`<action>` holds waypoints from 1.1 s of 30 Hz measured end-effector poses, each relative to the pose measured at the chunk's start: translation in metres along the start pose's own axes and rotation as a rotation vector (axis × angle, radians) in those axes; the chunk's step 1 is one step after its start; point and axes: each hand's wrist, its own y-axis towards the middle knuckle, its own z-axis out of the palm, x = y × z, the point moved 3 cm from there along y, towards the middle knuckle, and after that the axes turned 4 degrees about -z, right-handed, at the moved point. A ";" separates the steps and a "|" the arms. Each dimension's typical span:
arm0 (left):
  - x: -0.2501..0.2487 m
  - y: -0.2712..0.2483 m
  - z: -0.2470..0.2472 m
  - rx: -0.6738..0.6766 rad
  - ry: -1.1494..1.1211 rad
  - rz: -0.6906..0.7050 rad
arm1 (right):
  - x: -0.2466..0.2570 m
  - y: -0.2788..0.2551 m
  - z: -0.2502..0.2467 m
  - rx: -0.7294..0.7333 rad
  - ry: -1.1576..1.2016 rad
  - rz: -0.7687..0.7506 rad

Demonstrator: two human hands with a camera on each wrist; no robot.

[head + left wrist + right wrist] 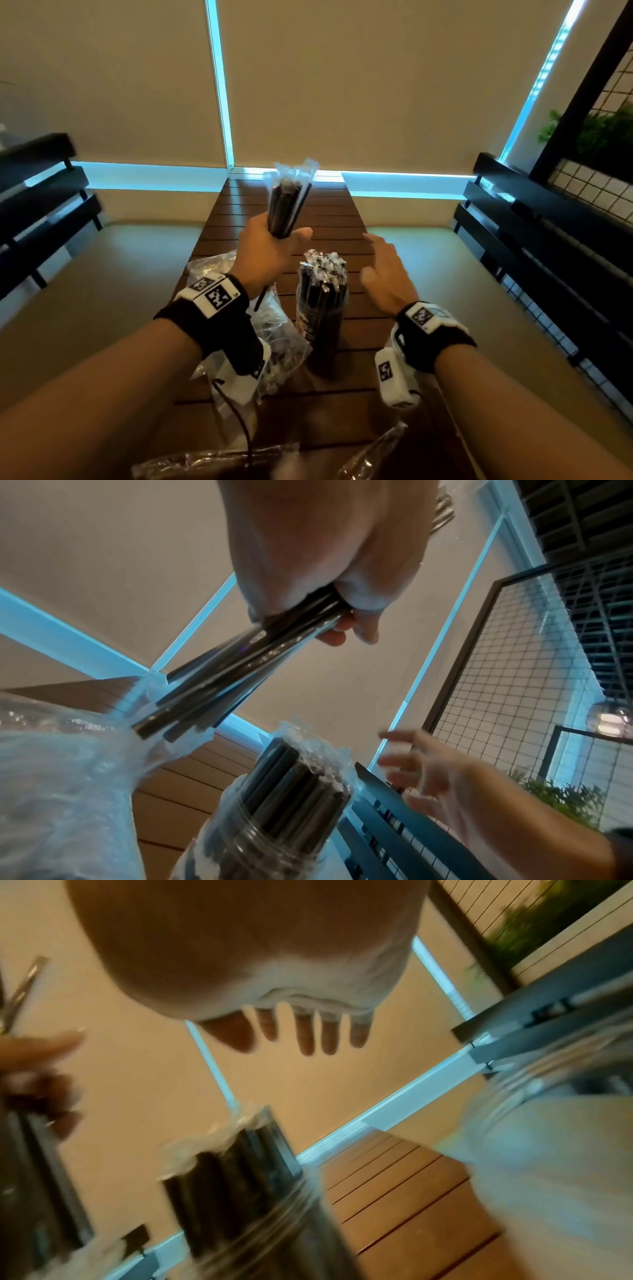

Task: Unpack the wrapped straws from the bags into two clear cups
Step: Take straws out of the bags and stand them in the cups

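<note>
Bag on the left, left hand fisted round a straw bundle above the table, full cup mid-table, right hand spread empty — honestly, its reach could tip that top-heavy cup.

Both forearms extended forward, wrists banded.
Left hand raised, fingers and thumb curled in a closed grip, knuckles away from the wearer. Right hand held level beside it, palm down, fingers spread and straight, holding nothing.
</note>
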 end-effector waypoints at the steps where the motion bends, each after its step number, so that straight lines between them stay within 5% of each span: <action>1: 0.001 -0.001 0.001 -0.004 -0.034 -0.006 | -0.014 -0.003 -0.014 0.027 -0.152 0.100; 3: 0.000 -0.006 0.006 -0.005 -0.117 -0.017 | -0.042 -0.018 -0.029 0.214 -0.533 0.279; 6: -0.010 -0.015 0.020 0.005 -0.193 -0.023 | -0.074 -0.046 -0.026 0.441 -0.632 0.425; 17: -0.048 -0.053 0.059 0.134 -0.360 -0.025 | -0.031 -0.073 0.017 0.431 -0.281 0.317; 23: -0.001 -0.081 0.067 0.168 -0.353 -0.120 | -0.014 -0.077 0.031 0.327 -0.161 0.302; 30: 0.071 -0.105 0.063 0.300 0.016 -0.074 | -0.010 -0.077 0.038 0.254 -0.160 0.274; 33: 0.106 -0.104 0.064 0.251 0.205 -0.097 | -0.008 -0.078 0.042 0.260 -0.171 0.274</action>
